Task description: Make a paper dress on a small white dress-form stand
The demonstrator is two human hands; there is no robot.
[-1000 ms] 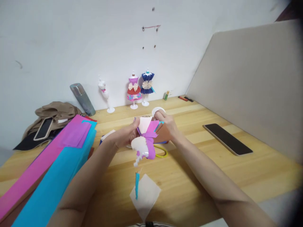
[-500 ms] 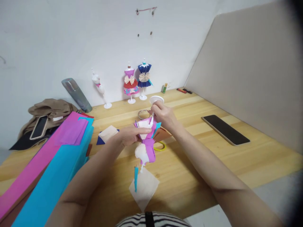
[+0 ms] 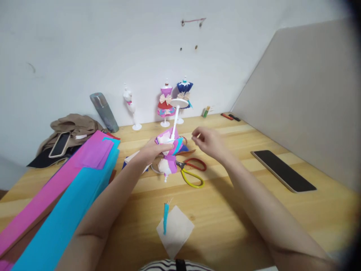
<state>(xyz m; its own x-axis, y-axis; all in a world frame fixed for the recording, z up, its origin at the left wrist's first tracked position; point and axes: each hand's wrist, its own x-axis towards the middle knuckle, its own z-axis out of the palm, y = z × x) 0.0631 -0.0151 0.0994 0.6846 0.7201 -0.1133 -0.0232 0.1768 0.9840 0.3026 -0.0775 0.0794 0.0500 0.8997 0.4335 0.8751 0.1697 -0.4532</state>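
Note:
My left hand (image 3: 152, 151) grips a small white doll mannequin (image 3: 168, 156) upside down, wrapped in purple, white and teal paper. Its round white base points up toward the wall. My right hand (image 3: 210, 141) hovers a little to the right of it, apart from it, fingers curled with thumb and forefinger pinched; whether anything is between them I cannot make out. Red and yellow handled scissors (image 3: 193, 171) lie on the wooden table (image 3: 254, 195) just below both hands. A white paper square (image 3: 176, 230) with a teal strip (image 3: 166, 218) on it lies near the front edge.
Long pink, purple and cyan paper sheets (image 3: 56, 210) cover the left side. A black phone (image 3: 283, 170) lies at right beside a grey partition. At the back wall stand three small mannequins (image 3: 165, 101), two of them dressed, a grey bottle (image 3: 104, 111), and brown cloth with a second phone (image 3: 59, 144).
My right hand has let go of the mannequin's stand and drawn off to the right. The left hand has lifted the mannequin with its base up. The scissors have come into sight beneath it.

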